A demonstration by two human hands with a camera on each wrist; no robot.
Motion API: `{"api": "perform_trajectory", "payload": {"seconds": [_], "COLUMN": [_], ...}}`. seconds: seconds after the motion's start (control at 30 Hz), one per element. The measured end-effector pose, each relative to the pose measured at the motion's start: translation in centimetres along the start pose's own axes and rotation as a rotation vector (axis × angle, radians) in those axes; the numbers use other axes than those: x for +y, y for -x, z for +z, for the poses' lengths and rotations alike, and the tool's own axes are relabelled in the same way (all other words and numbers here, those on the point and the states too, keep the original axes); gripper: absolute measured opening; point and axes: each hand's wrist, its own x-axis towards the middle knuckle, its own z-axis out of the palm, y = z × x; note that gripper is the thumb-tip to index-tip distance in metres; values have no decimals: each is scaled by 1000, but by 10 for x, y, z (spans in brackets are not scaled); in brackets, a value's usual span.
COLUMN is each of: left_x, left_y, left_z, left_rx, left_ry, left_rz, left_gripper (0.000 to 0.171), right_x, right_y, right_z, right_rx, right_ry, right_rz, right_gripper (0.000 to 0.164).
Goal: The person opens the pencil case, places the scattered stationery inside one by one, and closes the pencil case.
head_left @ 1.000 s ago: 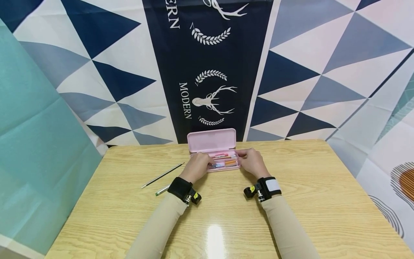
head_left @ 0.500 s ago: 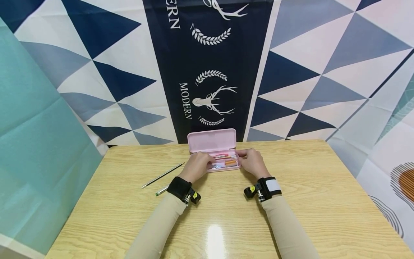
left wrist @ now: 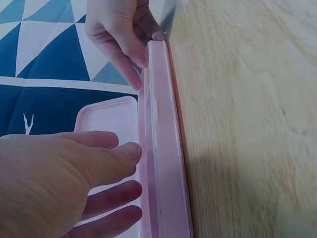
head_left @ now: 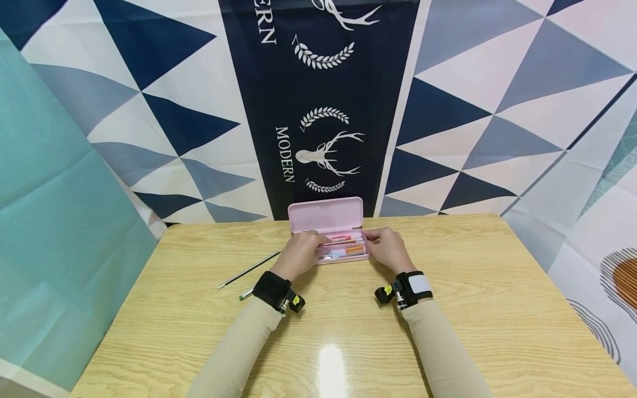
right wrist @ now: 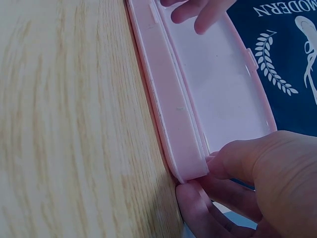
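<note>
An open pink pencil case (head_left: 343,262) lies at the back of the table, its lid (head_left: 325,215) tipped up against the backdrop. My left hand (head_left: 298,253) hovers over the case's left part, fingers loosely bent with nothing between them in the left wrist view. My right hand (head_left: 389,250) grips the case's right end, thumb at the rim and fingers around the outer corner (right wrist: 198,171). In the rear compartment lie a pink-red pen (head_left: 340,238) and a pencil. An orange piece (head_left: 355,250) and a small blue and white item (head_left: 334,255) sit in the front compartment.
A dark pencil (head_left: 247,270) lies on the wooden table (head_left: 348,342) left of the case. Nearer me is a green-ended pencil (head_left: 245,296), partly hidden by the left wrist. A patterned cloth (head_left: 328,83) hangs right behind the table's back edge.
My left hand has drawn slightly left and back from the front compartment, its fingers coming off the small blue and white item there. The right hand has kept its place on the case.
</note>
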Motion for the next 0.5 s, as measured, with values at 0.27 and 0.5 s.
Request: {"api": "perform_trajectory", "payload": {"seconds": [0.27, 0.5], "left_x": [-5, -10], "left_y": [8, 19], "left_z": [-6, -9], "left_rx": [51, 79], "left_ry": [-8, -29], "left_rz": [6, 23], "left_gripper": [30, 36], "right_x": [-1, 1], "right_y": [-2, -2], "right_z": [1, 1], "right_rx": [-8, -12], "right_ry": [-9, -6], "right_rz": [22, 25], "right_gripper": [31, 32]}}
